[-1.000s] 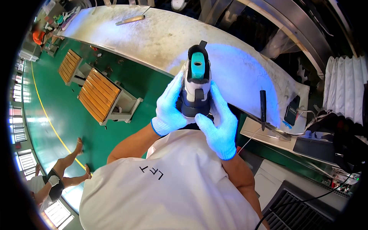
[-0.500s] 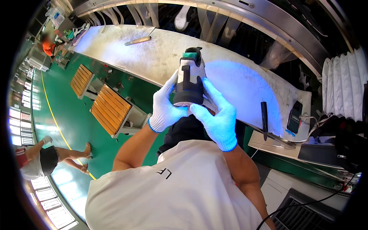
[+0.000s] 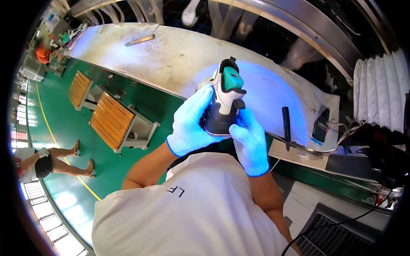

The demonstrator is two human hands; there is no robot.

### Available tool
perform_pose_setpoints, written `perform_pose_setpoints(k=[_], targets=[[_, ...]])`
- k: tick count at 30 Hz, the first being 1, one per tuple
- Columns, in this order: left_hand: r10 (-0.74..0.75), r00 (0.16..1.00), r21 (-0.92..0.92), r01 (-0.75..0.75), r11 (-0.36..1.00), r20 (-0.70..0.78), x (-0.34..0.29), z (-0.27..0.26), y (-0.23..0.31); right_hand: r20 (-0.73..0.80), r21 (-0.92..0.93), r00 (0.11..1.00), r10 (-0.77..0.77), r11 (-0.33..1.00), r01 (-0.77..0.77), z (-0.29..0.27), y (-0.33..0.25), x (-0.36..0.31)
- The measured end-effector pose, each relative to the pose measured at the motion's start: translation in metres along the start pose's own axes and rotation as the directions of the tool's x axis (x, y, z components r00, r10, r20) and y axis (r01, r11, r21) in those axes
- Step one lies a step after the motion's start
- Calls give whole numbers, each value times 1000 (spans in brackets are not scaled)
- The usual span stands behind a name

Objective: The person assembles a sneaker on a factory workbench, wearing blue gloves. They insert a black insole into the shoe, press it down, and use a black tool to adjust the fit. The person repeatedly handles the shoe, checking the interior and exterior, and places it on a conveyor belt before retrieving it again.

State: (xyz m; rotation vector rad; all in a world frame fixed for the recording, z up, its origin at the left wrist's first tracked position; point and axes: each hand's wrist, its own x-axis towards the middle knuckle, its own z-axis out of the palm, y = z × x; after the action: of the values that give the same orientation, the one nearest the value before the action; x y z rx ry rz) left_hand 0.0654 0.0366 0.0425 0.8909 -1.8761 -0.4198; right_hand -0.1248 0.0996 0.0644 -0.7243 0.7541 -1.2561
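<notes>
A black, white and grey shoe (image 3: pixel 223 104) is held up between both my gloved hands, its heel toward me. Inside its opening sits a teal shoe last (image 3: pixel 232 78). My left hand (image 3: pixel 193 121), in a white knitted glove lit bluish, wraps the shoe's left side near the heel. Around the lower right side of the heel, my right hand (image 3: pixel 251 143) is closed with its thumb at the sole edge. The fingers beneath and behind the shoe are partly hidden.
On the long pale bench (image 3: pixel 179 55) lie a wooden-handled tool (image 3: pixel 141 40), a black pen-like tool (image 3: pixel 286 128) and a phone (image 3: pixel 320 128). Behind it runs a rack with hanging clear strips, another shoe (image 3: pixel 190 13) inside. Slatted wooden stools (image 3: pixel 112 120) stand left; a person (image 3: pixel 45 162) walks there.
The shoe has tilted and turned, so its opening and the teal last show more. Both hands shifted with it, slightly lower. The view has swung a little; the walking person moved.
</notes>
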Motion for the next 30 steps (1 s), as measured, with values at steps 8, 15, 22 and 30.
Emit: perform_pose_setpoints(k=[8, 15, 22, 30], targets=[[171, 972, 184, -140, 973, -163, -5, 33, 11, -113, 15, 992, 48, 999, -46, -24, -4, -14], [87, 967, 163, -128, 978, 238, 2, 46, 36, -260, -256, 964, -52, 967, -17, -78, 4, -17], [-790, 606, -691, 612, 385, 96, -4, 24, 2, -351, -146, 924, -152, 984, 106, -110, 3, 20], [-539, 775, -775, 548, 315, 328, 62, 20, -61, 97, -748, 894, -438, 560, 356, -123, 31, 29]])
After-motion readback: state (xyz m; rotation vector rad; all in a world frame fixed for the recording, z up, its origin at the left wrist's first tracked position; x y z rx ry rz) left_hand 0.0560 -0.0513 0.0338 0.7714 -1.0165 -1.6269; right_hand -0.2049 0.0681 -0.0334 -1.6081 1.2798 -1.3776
